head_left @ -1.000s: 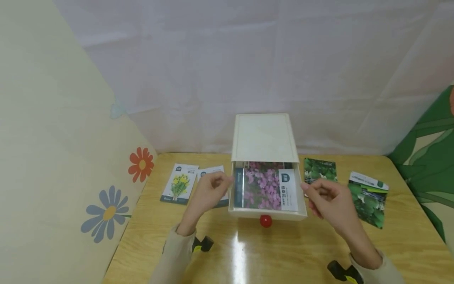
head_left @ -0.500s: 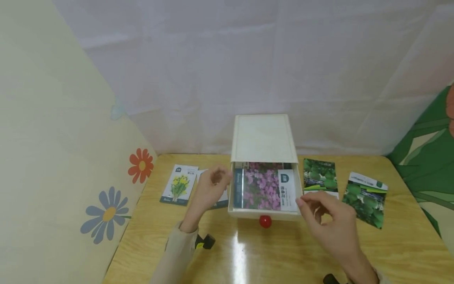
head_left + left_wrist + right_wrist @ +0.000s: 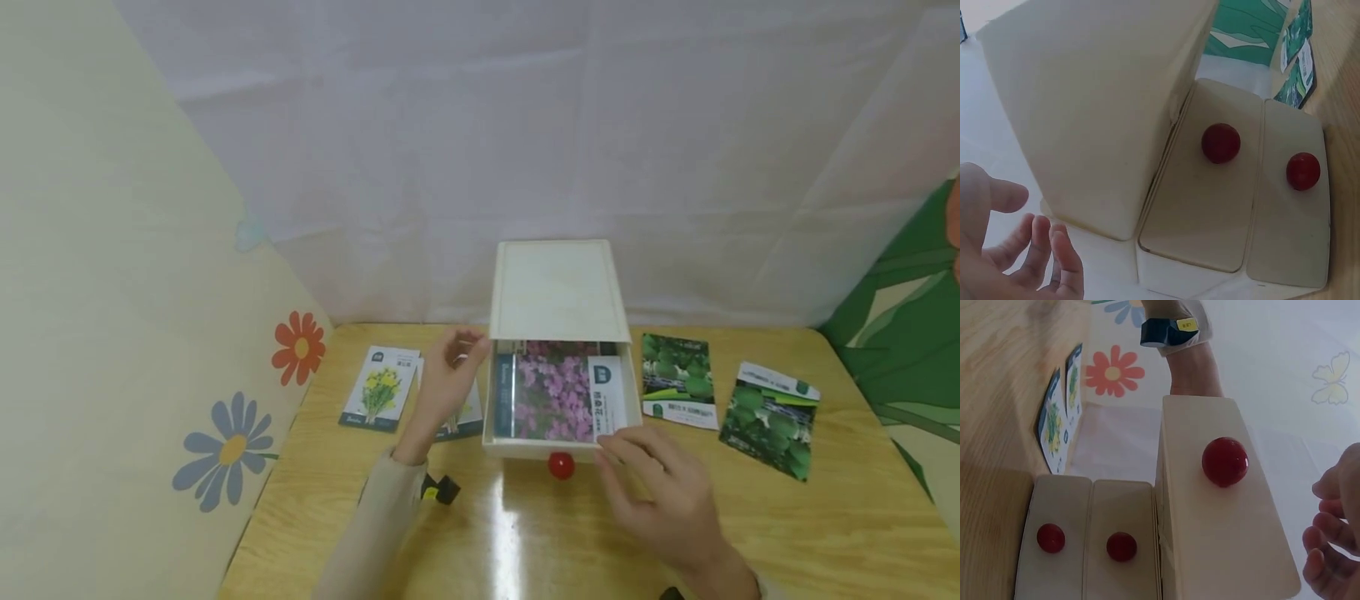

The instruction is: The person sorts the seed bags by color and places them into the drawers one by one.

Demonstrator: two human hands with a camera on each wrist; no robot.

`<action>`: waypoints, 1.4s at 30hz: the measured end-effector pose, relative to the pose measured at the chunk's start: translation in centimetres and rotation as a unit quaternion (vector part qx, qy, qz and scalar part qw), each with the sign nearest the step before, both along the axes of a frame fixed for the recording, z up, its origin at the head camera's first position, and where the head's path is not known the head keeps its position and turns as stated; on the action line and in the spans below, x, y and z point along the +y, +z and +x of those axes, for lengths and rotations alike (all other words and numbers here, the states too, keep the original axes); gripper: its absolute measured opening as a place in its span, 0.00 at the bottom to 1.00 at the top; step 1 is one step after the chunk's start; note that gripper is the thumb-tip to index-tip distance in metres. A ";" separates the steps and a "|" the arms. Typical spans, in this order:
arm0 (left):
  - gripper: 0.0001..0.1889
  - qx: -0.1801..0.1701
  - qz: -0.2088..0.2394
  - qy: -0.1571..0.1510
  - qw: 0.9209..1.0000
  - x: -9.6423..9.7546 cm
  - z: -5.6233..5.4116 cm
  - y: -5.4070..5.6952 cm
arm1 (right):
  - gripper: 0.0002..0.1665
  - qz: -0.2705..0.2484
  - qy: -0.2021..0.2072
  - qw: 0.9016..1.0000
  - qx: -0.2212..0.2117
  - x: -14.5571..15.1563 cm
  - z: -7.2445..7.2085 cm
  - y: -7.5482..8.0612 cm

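White plastic drawer [image 3: 525,452] is left pulled out to about the same spot as a second ago, but the hands have been shifted. The right hand [image 3: 663,492] was held out past the drawer's right side; now it's been brought round to the front right corner, its fingertips right by the rim. The left hand [image 3: 447,379] has been slid back a bit along the left side, up near where the drawer meets its white cabinet [image 3: 557,287], so more of the second yellow-flower packet [image 3: 467,417] can be seen. Nothing seems to be gripped: on both hands the fingers are relaxed and loosely bent, though whether the rim is actually touched by the right ones can't be told.

As for the drawer, a plain front is topped off with a glossy red knob [image 3: 561,465]. A pink-purple flower packet [image 3: 555,392] is laid flat inside, its white label turned to the right. Two more drawers [image 3: 1200,206], also red-knobbed, are stacked underneath, both pushed in. The whole thing is set on the wood-look counter [image 3: 585,533], between yellow-flower packets on the left and green-leaf packets [image 3: 678,379] on the right.
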State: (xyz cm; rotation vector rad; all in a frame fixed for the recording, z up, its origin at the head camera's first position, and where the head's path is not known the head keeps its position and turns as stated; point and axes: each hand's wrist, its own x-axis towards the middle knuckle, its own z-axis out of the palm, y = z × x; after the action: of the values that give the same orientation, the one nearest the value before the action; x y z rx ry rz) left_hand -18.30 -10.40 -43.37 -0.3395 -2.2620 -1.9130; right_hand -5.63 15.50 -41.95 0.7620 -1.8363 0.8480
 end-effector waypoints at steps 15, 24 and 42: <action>0.17 0.100 0.017 -0.073 0.992 0.6 -3.5 -1.1 | 0.16 0.023 0.050 0.996 0.068 -2.8 0.1 -3.5; 0.12 0.140 0.027 -0.087 0.986 0.5 -4.6 -2.1 | 0.15 -0.003 0.021 0.994 0.105 -4.2 0.2 -4.7; 0.09 0.242 -0.045 -0.057 0.967 0.6 -5.3 -2.6 | 0.14 -0.060 0.010 0.996 0.070 -5.2 0.5 -6.0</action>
State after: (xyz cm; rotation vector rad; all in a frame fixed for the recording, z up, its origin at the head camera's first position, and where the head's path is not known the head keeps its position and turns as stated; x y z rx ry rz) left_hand -23.57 -9.75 -45.98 -0.8610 -2.0322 -1.5543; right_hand -5.09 10.30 -47.99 0.7451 -1.6418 0.8861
